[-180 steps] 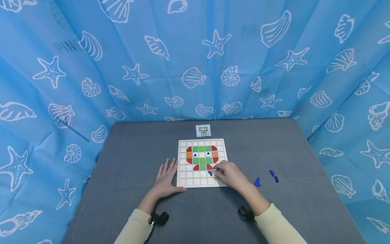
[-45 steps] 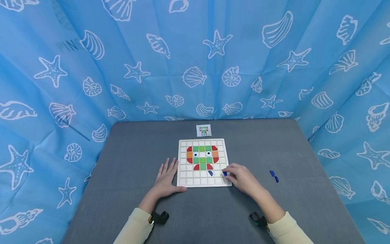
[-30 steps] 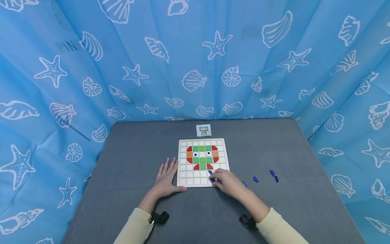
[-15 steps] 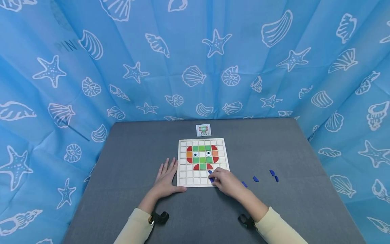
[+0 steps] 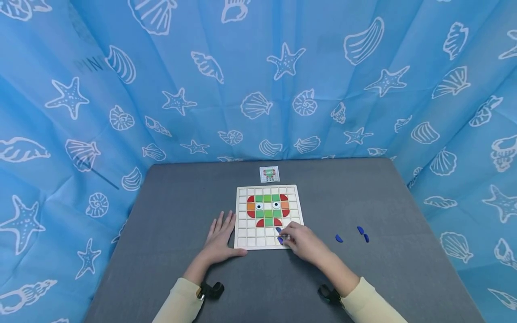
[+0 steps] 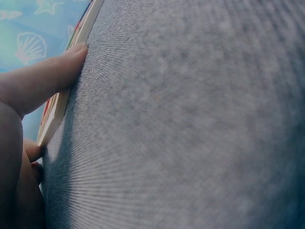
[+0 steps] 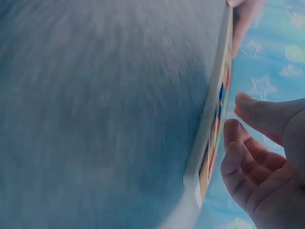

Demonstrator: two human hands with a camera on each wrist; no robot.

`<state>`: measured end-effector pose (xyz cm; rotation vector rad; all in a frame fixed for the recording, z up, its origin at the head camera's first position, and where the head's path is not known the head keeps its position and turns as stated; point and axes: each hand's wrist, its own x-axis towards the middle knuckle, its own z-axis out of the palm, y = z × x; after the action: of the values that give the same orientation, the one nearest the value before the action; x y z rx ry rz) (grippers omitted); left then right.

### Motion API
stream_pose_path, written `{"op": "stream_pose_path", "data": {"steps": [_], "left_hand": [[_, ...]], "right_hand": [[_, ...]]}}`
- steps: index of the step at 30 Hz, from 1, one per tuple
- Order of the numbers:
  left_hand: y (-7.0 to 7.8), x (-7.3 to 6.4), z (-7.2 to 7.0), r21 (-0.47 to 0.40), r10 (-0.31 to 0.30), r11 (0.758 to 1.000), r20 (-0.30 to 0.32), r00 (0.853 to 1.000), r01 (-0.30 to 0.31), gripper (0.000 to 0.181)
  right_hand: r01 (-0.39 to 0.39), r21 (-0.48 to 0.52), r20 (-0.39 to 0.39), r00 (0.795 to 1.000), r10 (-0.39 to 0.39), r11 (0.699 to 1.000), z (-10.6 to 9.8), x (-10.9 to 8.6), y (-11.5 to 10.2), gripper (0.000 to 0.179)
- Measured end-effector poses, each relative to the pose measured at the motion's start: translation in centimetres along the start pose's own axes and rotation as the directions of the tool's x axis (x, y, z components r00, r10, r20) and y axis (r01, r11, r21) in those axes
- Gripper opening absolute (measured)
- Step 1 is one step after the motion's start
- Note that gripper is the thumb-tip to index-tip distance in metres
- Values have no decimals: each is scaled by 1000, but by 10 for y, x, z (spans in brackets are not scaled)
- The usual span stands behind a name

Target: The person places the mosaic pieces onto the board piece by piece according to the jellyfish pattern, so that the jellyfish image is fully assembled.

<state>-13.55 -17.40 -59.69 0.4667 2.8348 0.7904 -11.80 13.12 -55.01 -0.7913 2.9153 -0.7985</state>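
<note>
A white gridded board (image 5: 247, 243) bears red, green and orange tiles and two eye tiles in a face-like pattern. Low on it lie two half-round blue pieces, one upper (image 5: 278, 229) and one lower (image 5: 280, 241). Just right of these is my right hand (image 5: 304, 243); in the right wrist view its thumb (image 7: 267, 114) and forefinger are apart, loosely bent, with nothing between them. My left hand (image 5: 219, 242) lies flat on the table, fingers spread beside the board's left side. In the left wrist view its thumb (image 6: 59, 71) touches the board's edge (image 6: 59, 112).
Behind the board, a small pattern card (image 5: 269, 174) lies on the grey table (image 5: 194, 193). To the right are loose blue pieces, one alone (image 5: 339, 238) and two close together (image 5: 363, 233). A blue shell-print curtain (image 5: 258, 80) encloses the far side and flanks.
My right hand brought a blue piece from the board's right side to its lower rows and released it. A loose blue piece near that forearm is out of sight. The left hand stayed put.
</note>
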Motion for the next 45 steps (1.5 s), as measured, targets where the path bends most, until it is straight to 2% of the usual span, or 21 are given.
{"op": "stream_pose_path", "data": {"steps": [5,8,16,22,28,34,39,42,45], "left_hand": [[0,-1,2,-23,-3,1000,-6,1000,3,128],[-1,-1,2,-21,-8,1000,1,1000,8,128],[2,0,-3,14,-46,999,45,998,45,128],[2,1,-2,-3,-26,1000,28,999,26,127],[1,1,-1,10,-38,999,49,998,37,128],[1,2,0,0,-26,1000,35,999,26,127],[3,2,-2,6,-42,999,49,998,42,127],[2,2,-2,17,-45,999,50,998,44,127],[1,2,-1,23,-46,999,48,998,45,127]], "right_hand": [[-50,-28,-80,996,48,998,-15,-15,12,20],[-100,-36,-98,991,96,994,-24,-29,22,23],[-163,-12,-36,986,162,987,-40,-55,43,30],[-201,-12,41,979,201,980,-44,-65,48,32],[-201,-21,-24,979,200,979,-39,-68,55,20],[-167,-43,-118,980,161,985,-39,-66,61,10],[-159,-54,-197,970,146,986,-38,-61,63,5],[-166,-56,-214,965,151,984,-37,-56,64,7],[-197,-80,-197,964,179,977,-37,-51,65,10]]}}
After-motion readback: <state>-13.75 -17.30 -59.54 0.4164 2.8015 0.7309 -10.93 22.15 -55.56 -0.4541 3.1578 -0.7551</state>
